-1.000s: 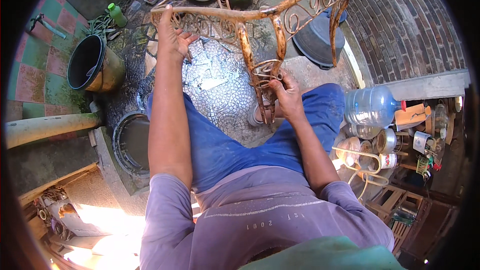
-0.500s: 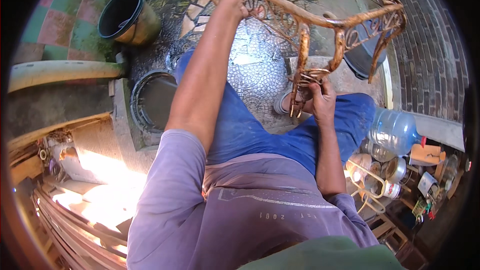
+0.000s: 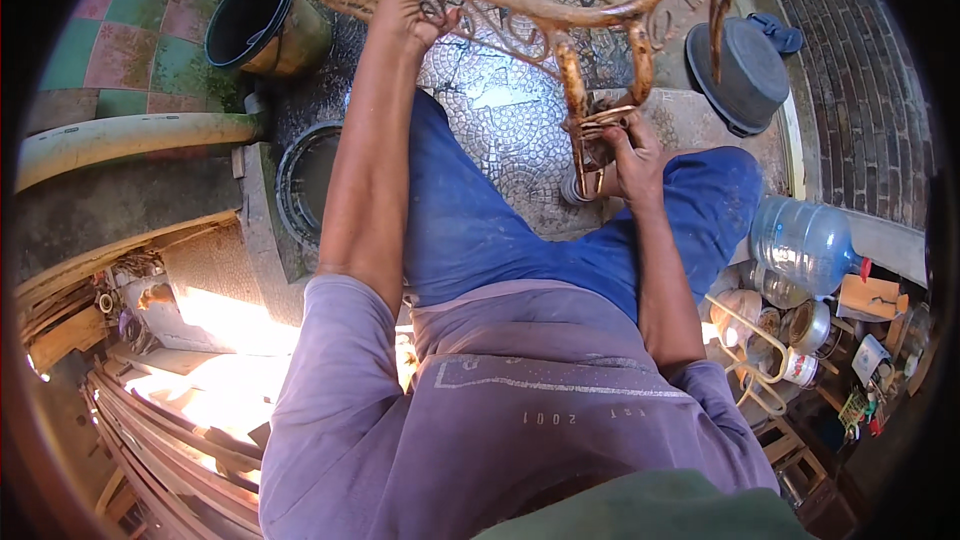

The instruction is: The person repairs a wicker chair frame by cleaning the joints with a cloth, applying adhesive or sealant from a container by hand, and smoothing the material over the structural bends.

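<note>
I hold a rusty metal frame [image 3: 575,15] with curled scrollwork, tilted above the floor in front of my legs. My left hand [image 3: 413,15] grips its long upper rail toward the left, arm stretched forward. My right hand [image 3: 637,160] is closed on the lower end of the short legs, where bent rods form a bracket [image 3: 600,120]. Below the frame are my blue-trousered legs [image 3: 470,230] and a patterned, wet tiled floor [image 3: 490,130].
A bucket [image 3: 295,45] and round basin [image 3: 293,180] sit left, beside a long pipe [image 3: 120,135]. At right are a dark tub [image 3: 738,80], blue water jug [image 3: 798,245], cluttered pots [image 3: 805,330] and brick wall [image 3: 840,90]. Wood boards [image 3: 170,450] lie lower left.
The camera view has shifted. Over the last half second the frame and both hands moved left, uncovering more of the dark tub. Both hands keep their grip.
</note>
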Demonstrator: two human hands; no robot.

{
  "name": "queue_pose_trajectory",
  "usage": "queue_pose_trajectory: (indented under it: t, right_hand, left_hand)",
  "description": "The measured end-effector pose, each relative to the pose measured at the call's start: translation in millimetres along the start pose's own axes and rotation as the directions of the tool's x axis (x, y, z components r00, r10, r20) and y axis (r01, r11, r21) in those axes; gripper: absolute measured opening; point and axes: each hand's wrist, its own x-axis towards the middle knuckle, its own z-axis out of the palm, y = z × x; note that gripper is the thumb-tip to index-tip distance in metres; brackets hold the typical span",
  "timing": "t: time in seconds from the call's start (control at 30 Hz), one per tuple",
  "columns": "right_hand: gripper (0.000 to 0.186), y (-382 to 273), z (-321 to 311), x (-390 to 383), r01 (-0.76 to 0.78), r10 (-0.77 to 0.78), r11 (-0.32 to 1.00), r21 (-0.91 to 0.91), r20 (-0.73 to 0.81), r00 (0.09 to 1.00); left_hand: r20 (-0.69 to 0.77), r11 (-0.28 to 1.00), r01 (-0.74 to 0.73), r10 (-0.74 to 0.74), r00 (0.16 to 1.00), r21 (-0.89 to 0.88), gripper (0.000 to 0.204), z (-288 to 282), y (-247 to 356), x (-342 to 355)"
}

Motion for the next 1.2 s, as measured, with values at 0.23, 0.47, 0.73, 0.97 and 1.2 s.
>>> queue_pose_trajectory:
  t: [0.23, 0.47, 0.73, 0.97, 1.2]
  right_hand:
    - [0.040, -33, 0, 60, -0.053, 0.055, 0.998, -0.026, 0.063, 0.997]
    - [0.040, -12, -27, 142, -0.123, 0.101, 0.969, 0.217, 0.109, 0.989]
    - [0.041, -19, -33, 173, -0.135, 0.126, 0.935, 0.329, 0.050, 0.991]
    - [0.034, -27, -16, 174, -0.052, 0.053, 0.925, 0.377, 0.008, 0.999]
    - [0.032, -40, 8, 177, 0.044, -0.005, 0.929, 0.367, -0.105, 0.994]
  left_hand:
    - [-0.035, 0.986, -0.041, 0.036, 0.999, -0.162, 0.020, -34, 16, -7]
    - [-0.123, 0.988, -0.006, -0.013, 0.992, -0.153, 0.029, -3, 18, 12]
    - [-0.035, 0.997, -0.076, 0.075, 0.997, -0.014, 0.049, 10, 16, -25]
    - [0.284, 0.192, -0.700, 0.816, 0.503, 0.688, 0.051, 76, 22, -107]
    - [0.501, 0.133, -0.806, 0.722, 0.477, 0.576, 0.029, 122, 33, -95]
